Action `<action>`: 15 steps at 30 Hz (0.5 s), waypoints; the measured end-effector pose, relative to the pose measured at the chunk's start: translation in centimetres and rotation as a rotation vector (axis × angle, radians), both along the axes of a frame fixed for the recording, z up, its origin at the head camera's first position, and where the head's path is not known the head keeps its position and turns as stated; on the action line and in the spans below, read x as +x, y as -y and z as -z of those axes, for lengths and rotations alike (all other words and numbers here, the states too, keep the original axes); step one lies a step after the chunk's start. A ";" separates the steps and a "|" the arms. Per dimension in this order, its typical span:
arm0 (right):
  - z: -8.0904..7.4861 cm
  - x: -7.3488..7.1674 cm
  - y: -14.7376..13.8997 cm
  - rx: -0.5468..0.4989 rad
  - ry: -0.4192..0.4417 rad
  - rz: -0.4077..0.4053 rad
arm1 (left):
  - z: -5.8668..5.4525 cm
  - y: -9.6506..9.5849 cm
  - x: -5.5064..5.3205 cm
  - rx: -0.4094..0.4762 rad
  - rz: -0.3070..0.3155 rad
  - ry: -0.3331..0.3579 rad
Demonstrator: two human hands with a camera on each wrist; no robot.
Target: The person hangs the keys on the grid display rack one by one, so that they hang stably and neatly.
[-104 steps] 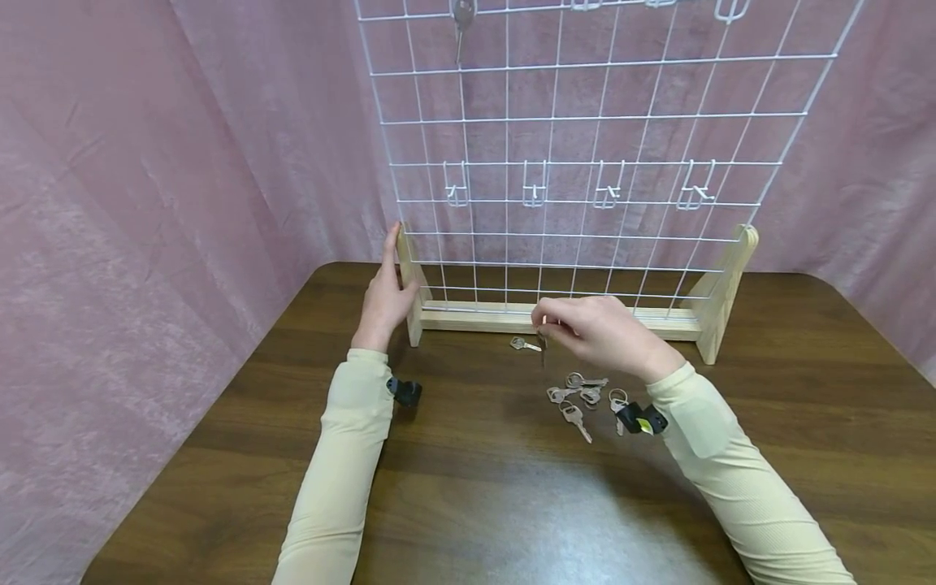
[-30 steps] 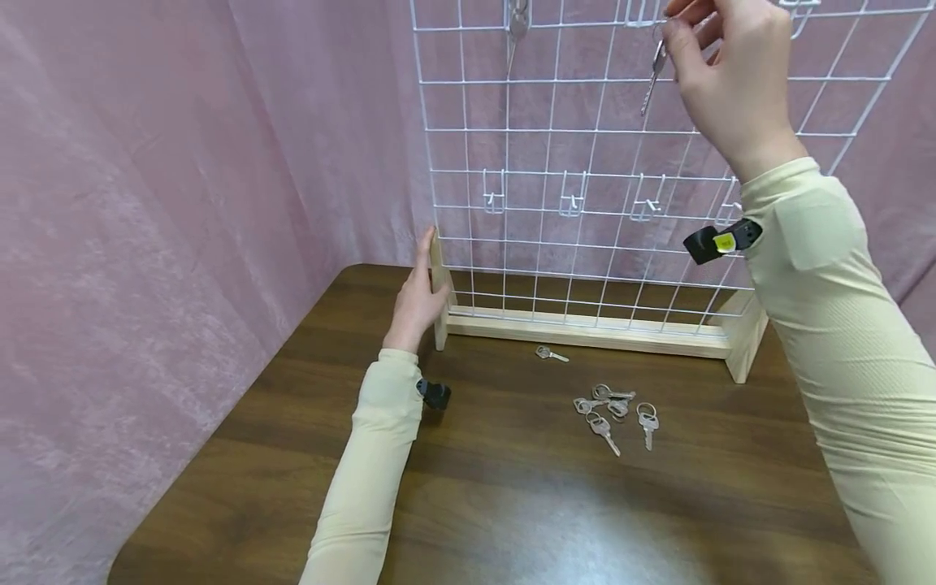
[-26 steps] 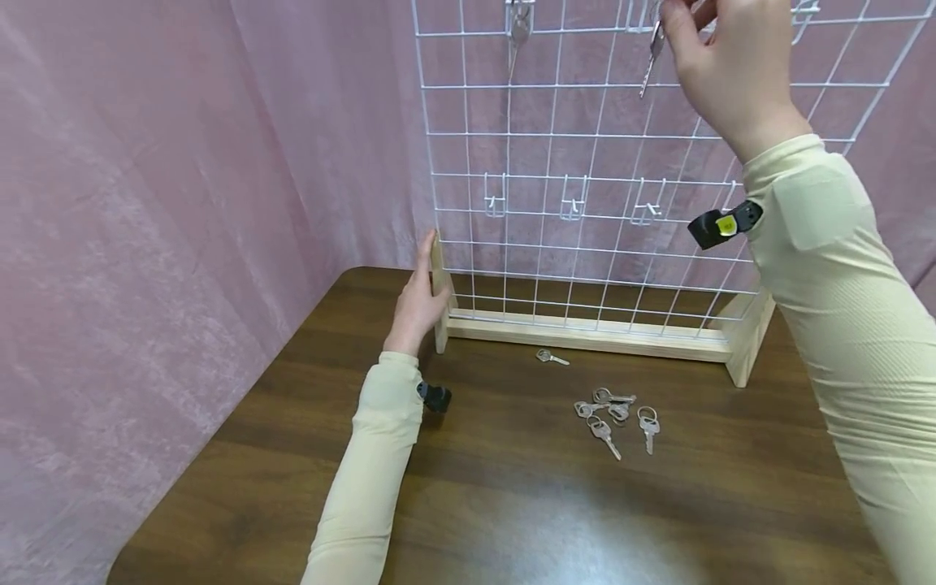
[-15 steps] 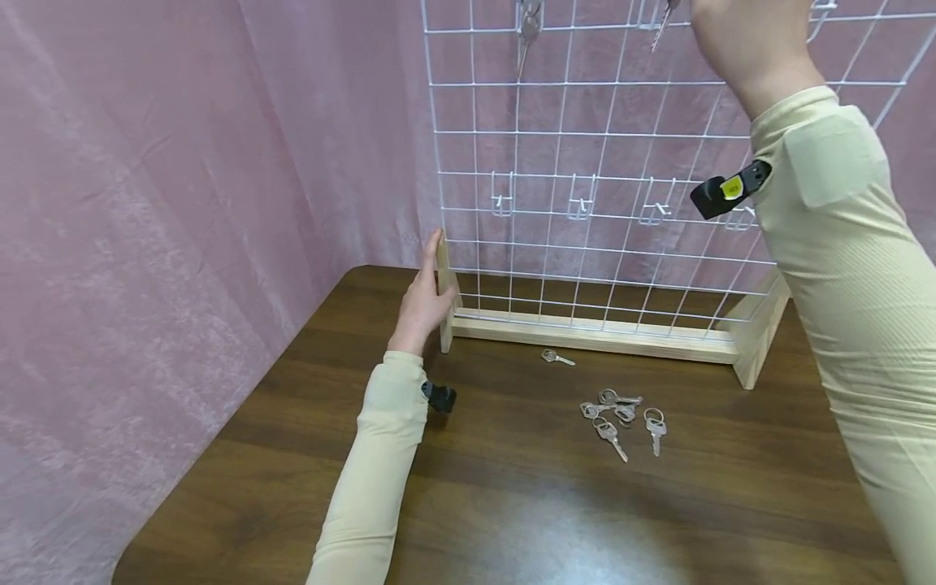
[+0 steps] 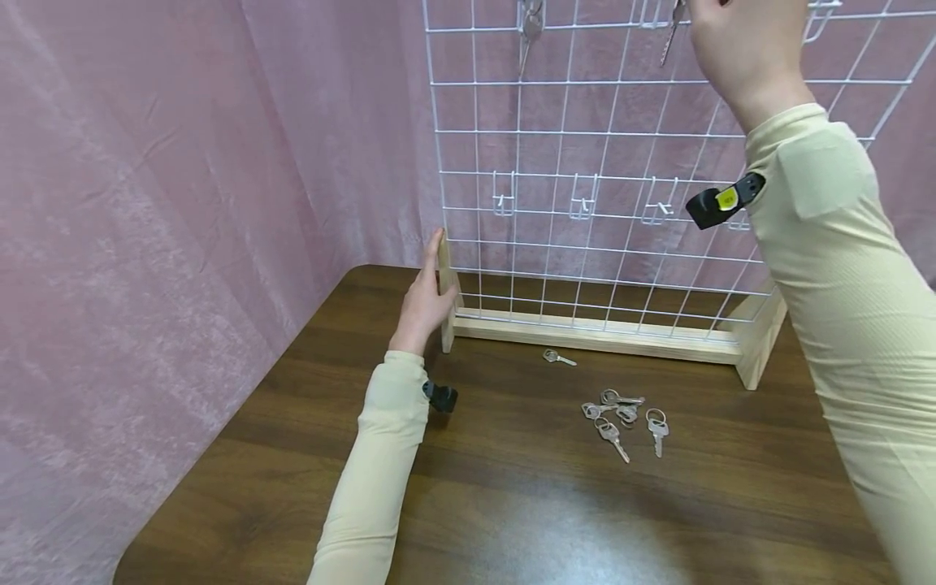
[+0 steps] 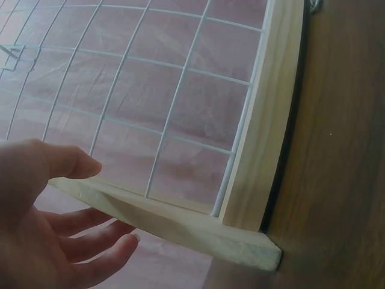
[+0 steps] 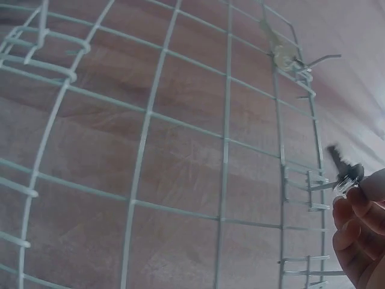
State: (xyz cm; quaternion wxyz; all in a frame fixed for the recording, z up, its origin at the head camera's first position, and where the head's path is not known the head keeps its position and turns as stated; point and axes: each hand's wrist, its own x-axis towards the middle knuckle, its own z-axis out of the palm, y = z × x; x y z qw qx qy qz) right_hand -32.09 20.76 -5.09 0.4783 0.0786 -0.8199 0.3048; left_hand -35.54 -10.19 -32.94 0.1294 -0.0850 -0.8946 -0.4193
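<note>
Key (image 7: 341, 159) pinched in my right hand (image 5: 753, 53), I have it just beside a hook (image 7: 310, 191) in the upper row of the wire grid (image 5: 561, 131); whether its ring (image 7: 344, 185) is over the prong, I cannot tell. Letting go with the ring merely perched on the tip could drop it to the worktop (image 5: 512, 487), maybe among the loose keys (image 5: 610, 432). Pushing too hard could unseat the hook or rock the grid; my left hand (image 5: 424, 305), well apart from the right and clasping the wooden end (image 5: 448, 329), should steady it, unless that hold is too light. With so thin a prong, slightly crooked aim could miss.
</note>
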 end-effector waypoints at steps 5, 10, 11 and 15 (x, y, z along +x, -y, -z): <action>0.8 -0.2 0.1 0.008 -0.073 -0.053 | 0.0 0.0 -0.1 0.002 -0.001 0.000; 1.2 -0.2 0.2 -0.011 -0.068 -0.054 | 0.1 -0.1 0.0 0.008 -0.001 0.015; 1.4 -0.2 0.1 -0.011 -0.063 -0.059 | 0.1 -0.1 0.0 0.012 0.001 0.020; 1.9 0.0 -0.2 -0.009 -0.041 -0.082 | 0.0 0.0 0.1 0.023 0.003 0.031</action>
